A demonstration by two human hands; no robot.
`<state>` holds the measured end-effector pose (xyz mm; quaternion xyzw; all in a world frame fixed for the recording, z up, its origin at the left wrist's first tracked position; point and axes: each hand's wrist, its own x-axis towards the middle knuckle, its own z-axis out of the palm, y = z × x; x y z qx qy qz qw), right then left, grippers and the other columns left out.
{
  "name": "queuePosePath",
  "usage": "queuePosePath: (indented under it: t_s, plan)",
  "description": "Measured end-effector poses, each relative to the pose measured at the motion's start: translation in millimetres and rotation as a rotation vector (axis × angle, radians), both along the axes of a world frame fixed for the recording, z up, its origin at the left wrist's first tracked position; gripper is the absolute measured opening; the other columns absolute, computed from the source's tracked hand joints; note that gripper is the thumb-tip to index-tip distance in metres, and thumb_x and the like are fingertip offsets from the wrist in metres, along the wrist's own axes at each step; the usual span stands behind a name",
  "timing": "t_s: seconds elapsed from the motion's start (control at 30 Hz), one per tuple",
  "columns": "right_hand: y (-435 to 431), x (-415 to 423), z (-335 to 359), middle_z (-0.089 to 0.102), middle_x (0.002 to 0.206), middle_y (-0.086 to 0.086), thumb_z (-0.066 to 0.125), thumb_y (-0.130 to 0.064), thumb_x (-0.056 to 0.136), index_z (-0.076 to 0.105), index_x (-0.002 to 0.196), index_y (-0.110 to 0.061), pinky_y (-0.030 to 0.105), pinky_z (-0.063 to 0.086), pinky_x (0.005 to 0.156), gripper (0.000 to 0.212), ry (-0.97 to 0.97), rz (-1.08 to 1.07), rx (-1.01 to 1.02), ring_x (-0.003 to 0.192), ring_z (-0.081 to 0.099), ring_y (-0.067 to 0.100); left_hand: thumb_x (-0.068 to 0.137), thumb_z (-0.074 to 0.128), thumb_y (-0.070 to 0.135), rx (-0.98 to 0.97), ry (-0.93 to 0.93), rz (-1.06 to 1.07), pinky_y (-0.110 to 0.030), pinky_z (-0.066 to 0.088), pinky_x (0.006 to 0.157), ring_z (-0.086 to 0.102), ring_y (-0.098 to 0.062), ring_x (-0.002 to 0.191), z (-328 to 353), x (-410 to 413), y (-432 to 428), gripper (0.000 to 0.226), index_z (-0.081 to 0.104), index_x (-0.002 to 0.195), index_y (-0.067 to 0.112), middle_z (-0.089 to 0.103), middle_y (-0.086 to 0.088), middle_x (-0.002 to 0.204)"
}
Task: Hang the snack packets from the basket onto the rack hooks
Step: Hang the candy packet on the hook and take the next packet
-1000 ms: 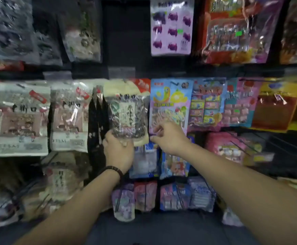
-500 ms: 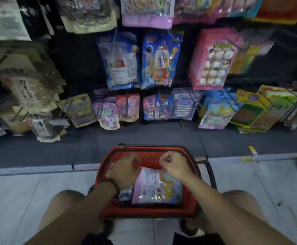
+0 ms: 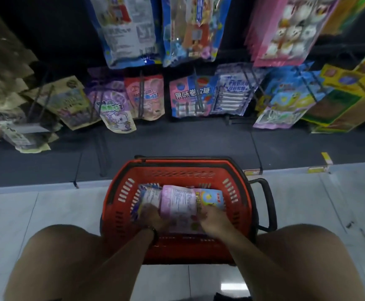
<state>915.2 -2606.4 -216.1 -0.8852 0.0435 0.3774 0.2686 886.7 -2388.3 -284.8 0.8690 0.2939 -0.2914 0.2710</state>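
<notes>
Left hand (image 3: 153, 218) down in the red basket (image 3: 120, 192), fingers curled against the left edge of the pink packet (image 3: 177, 205) — whether clamped cannot be told. Right hand (image 3: 215, 220) pressed on the same packet's right side, fingers bent over it. More packets underneath, basket walls close on both sides. Beyond the far rim, rack hooks (image 3: 141, 94) carrying hung packets; bare tile floor (image 3: 46, 209) either side.

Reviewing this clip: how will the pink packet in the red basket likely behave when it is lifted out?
The pink packet looks like thin glossy film that already curves over the stack, so it will probably flop and bend. It seems flat, so likely light. Both the left hand and right hand rest on it inside the basket; the slick film may slip.
</notes>
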Motion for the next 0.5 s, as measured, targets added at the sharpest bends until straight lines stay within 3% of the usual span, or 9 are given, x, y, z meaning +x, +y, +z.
queuePosePath:
  t_s: [0.1, 0.2, 0.3, 0.37, 0.43, 0.5]
  plan:
    - [0.2, 0.9, -8.9, 0.076, 0.115, 0.006, 0.069, -0.030, 0.096, 0.073, 0.119, -0.015, 0.017, 0.044, 0.058, 0.028, 0.051, 0.021, -0.026, 0.099, 0.072, 0.022, 0.068, 0.054, 0.084, -0.031, -0.059, 0.060, -0.034, 0.059, 0.073, 0.074, -0.024, 0.080, -3.3, 1.0, -3.4, 0.074, 0.075, 0.085, 0.014, 0.072, 0.000, 0.078]
    - [-1.9, 0.3, -12.3, 0.075, 0.120, 0.006, 0.067, -0.032, 0.094, 0.073, 0.119, -0.017, 0.018, 0.044, 0.066, 0.030, 0.037, -0.014, -0.015, 0.103, 0.071, 0.024, 0.083, 0.042, 0.084, -0.129, -0.096, 0.138, -0.041, 0.065, 0.064, 0.075, -0.020, 0.063, -22.7, 1.2, -4.1, 0.066, 0.073, 0.090, 0.027, 0.073, 0.004, 0.066]
    - [-3.7, -2.3, -9.1, 0.078, 0.116, 0.007, 0.063, -0.038, 0.098, 0.077, 0.113, -0.017, 0.018, 0.046, 0.065, 0.029, 0.038, -0.048, 0.020, 0.107, 0.073, 0.025, 0.086, 0.054, 0.051, -0.270, -0.120, 0.137, -0.044, 0.065, 0.057, 0.077, -0.025, 0.069, -16.3, 2.8, -14.5, 0.029, 0.065, 0.095, 0.025, 0.076, -0.007, 0.080]
    - [-4.6, -4.7, -1.8, 0.076, 0.127, 0.008, 0.060, -0.043, 0.102, 0.076, 0.123, -0.019, 0.022, 0.054, 0.079, 0.036, 0.056, -0.074, 0.031, 0.117, 0.071, 0.025, 0.089, 0.056, 0.035, -0.287, -0.139, 0.175, -0.044, 0.064, 0.076, 0.074, -0.026, 0.087, 31.3, 5.7, -28.5, 0.024, 0.070, 0.104, 0.022, 0.075, -0.011, 0.102]
    - [-7.5, -7.6, 6.5, 0.066, 0.147, 0.003, 0.053, -0.045, 0.106, 0.068, 0.141, -0.027, 0.023, 0.052, 0.099, 0.042, 0.045, -0.058, 0.041, 0.134, 0.062, 0.024, 0.103, 0.054, 0.025, -0.320, -0.153, 0.238, -0.033, 0.054, 0.085, 0.066, -0.023, 0.099, 50.9, 4.1, -36.5, 0.027, 0.069, 0.122, 0.013, 0.071, -0.012, 0.120]
    - [-9.9, -13.7, 17.4, 0.054, 0.160, -0.003, 0.049, -0.047, 0.108, 0.054, 0.154, -0.036, 0.015, 0.049, 0.093, 0.047, 0.050, -0.055, 0.083, 0.140, 0.057, 0.023, 0.106, 0.055, 0.019, -0.386, -0.174, 0.362, -0.028, 0.047, 0.085, 0.066, -0.028, 0.102, 59.2, -1.0, -37.0, 0.027, 0.068, 0.125, 0.004, 0.071, -0.017, 0.122]
